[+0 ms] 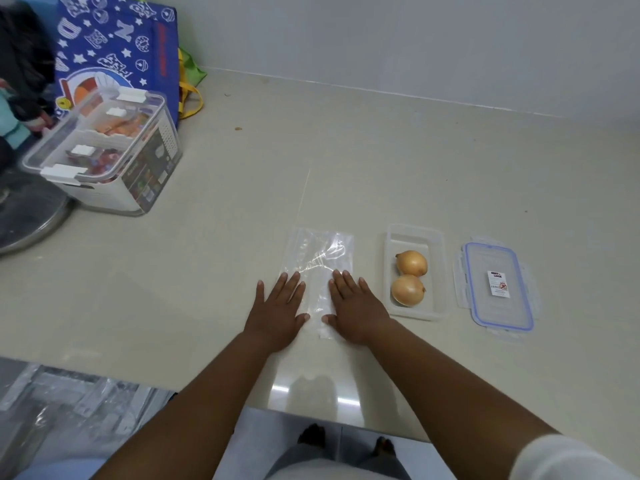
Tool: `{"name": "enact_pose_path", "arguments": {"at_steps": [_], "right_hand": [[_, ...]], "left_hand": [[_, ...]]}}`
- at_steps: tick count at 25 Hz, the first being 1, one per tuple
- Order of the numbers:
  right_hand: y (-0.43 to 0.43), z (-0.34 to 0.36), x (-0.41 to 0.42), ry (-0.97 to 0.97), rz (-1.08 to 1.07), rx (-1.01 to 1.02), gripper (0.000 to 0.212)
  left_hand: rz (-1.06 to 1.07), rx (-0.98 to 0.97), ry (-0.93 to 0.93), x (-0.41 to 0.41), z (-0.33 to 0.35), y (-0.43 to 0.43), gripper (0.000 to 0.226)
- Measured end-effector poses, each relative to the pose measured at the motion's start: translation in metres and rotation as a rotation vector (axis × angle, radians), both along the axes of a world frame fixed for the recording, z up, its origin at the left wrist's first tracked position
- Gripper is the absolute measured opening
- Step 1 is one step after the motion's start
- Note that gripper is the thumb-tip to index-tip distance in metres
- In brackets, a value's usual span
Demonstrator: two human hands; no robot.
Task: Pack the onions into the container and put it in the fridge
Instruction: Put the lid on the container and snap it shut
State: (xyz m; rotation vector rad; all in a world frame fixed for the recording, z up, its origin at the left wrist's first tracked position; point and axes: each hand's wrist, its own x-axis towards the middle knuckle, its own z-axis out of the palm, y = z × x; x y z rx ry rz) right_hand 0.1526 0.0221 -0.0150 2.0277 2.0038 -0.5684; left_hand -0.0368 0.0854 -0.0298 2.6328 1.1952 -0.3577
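A: Far left?
B: Steel disc [24, 223] at the counter's [173, 289] edge, partly cut off. Just right of it, touching or overlapping its rim, a lidded clear bin [104, 150] with white clips, orange and red contents showing through. Behind the bin, leaning on the wall, a blue bag [117, 46] with white stars and letters; green bag [192, 69] with a yellow strap [190, 98] tucked beside it.

A: Centre?
B: Flat clear plastic bag [317, 261], empty, lying lengthwise on the counter. Left hand [278, 306] flat on its left edge, fingers spread and straight, gripping nothing. Right hand [356, 306] flat on its right side, likewise splayed, palm down, gripping nothing. Thumbs pointing inward, close but apart, a strip of bag between.

A: And the onions?
B: Just right of the right hand, in the open container [415, 233]. Two of them, far onion [412, 263] and near onion [408, 290], touching, filling the near half. Far half bare.

A: Lid?
B: Off. Lid [498, 284] flat on the counter just right of the container, blue seal around it, small label in the middle, clips folded out.

A: Bottom edge?
B: Feet [311, 434] on the floor below the counter's edge.
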Motion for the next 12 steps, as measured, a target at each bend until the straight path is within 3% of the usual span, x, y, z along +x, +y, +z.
{"name": "enact_pose_path", "arguments": {"at_steps": [7,12], "right_hand": [[0.013,0.006,-0.003,0.024,-0.058,0.024,0.08],[-0.033,0.026,-0.009,0.252,-0.114,0.36,0.076]], "left_hand": [[-0.013,0.012,0.002,0.009,0.001,0.018,0.067],[0.041,0.073,-0.431,0.016,0.018,-0.006,0.059]]}}
